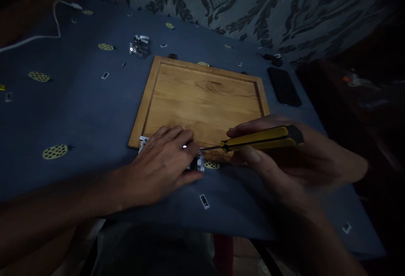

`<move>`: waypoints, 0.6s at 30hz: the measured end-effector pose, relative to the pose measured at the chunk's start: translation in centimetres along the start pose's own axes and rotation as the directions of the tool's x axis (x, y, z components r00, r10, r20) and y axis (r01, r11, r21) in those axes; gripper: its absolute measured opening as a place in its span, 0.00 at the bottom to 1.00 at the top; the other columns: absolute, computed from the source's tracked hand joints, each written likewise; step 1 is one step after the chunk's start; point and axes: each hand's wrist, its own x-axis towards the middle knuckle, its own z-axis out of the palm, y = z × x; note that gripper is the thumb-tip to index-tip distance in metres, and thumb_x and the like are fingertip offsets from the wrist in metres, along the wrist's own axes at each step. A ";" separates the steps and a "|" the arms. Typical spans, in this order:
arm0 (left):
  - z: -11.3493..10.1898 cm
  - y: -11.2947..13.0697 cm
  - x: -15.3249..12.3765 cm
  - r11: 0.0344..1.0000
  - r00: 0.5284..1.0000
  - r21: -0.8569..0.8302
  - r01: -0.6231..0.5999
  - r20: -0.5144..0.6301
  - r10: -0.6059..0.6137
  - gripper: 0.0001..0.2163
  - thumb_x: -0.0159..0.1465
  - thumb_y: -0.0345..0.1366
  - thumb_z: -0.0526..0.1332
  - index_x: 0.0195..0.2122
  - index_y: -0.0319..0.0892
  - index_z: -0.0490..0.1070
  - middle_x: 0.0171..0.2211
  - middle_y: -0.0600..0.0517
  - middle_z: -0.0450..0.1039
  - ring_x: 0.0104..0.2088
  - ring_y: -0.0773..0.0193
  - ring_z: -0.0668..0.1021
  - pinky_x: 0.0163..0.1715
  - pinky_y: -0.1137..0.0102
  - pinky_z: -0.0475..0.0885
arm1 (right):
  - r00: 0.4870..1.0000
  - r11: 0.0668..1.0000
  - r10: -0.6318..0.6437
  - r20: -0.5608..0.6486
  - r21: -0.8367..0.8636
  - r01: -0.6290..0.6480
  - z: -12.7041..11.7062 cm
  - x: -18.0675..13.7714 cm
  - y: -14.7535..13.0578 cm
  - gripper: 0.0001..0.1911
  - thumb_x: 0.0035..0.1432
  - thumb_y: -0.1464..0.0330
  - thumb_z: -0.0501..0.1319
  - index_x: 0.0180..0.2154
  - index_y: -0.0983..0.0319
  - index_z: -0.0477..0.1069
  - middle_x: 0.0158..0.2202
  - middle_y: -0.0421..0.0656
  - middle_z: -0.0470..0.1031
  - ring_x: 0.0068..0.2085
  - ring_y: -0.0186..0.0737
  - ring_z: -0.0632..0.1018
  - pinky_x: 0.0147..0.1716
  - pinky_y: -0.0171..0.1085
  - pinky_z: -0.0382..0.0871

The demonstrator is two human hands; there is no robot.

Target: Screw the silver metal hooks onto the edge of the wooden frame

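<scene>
My right hand is closed around the yellow-and-black handle of a screwdriver. The screwdriver's thin shaft points left, its tip at a shiny metal cabinet hinge on the near edge of a framed wooden panel. Over that edge lies my left hand, its fingers curled and pressed on the hinge, thumb on the near side. Most of the hinge is hidden beneath this hand. Another bit of metal shows at the panel's near left corner. Whether the tip sits in a screw is too small to tell.
More metal hinges lie beyond the panel's far left corner. A black phone is to the right, with a dark coiled cable behind it. A white cable runs across the far left. The blue patterned cloth covers the table.
</scene>
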 end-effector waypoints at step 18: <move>0.0 0.0 0.0 1.000 1.000 -0.010 -0.001 -0.018 0.000 0.17 0.65 0.45 0.70 0.46 0.36 0.75 0.44 0.45 0.75 0.47 0.51 0.77 0.49 0.57 0.72 | 0.993 0.995 -0.099 -0.067 0.005 0.099 0.3 0.3 -0.5 0.09 0.60 0.72 0.69 0.41 0.51 0.80 0.39 0.39 0.84 0.35 0.43 0.85 0.35 0.43 0.84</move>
